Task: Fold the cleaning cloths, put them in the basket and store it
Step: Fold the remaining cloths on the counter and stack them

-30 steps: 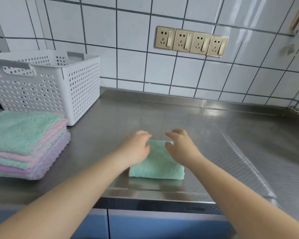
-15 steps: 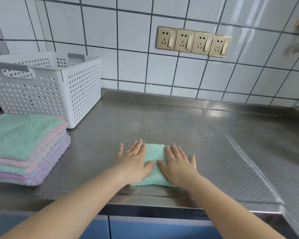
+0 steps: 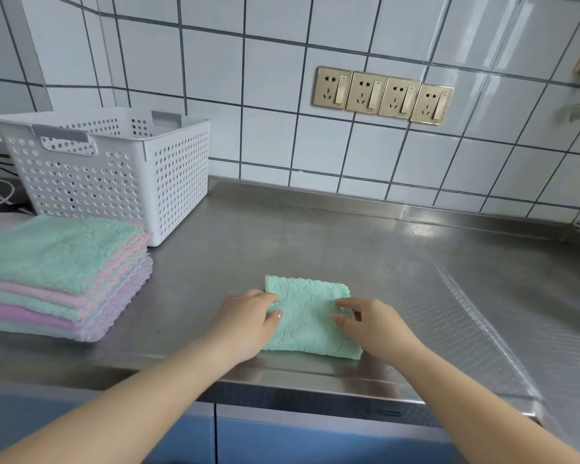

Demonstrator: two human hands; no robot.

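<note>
The folded mint cloth (image 3: 310,316) lies flat on the steel desk (image 3: 365,249), close to the desk's front edge and well to the right of the stack of cloths (image 3: 61,276). Half a second ago both hands lay spread flat on top of this cloth, palms down and fingers straight, covering most of it. Now they have drawn apart to its sides, and much more of the cloth's upper face shows between them.

The left hand (image 3: 248,318) rests at the cloth's left edge with its fingers bent; the thumb lies on top of the cloth and the fingers curl at the edge, so it looks to be pinching that side. The right hand (image 3: 370,321) sits at the cloth's right edge, its fingers curled with the tips on the cloth's top face, the thumb lower on the fabric; whether it actually grasps the edge or only touches it I cannot tell.

The cloth itself lies in much the same place as before, a small thick rectangle, its far edge turned toward the wall.

The white perforated basket (image 3: 114,172) stands at the back left of the desk, behind the stack of cloths and touching or nearly touching it. The stack, mint on top with pink and lilac layers beneath, lies unchanged. Four gold wall sockets (image 3: 382,95) sit on the tiles above and behind the folded cloth.
</note>
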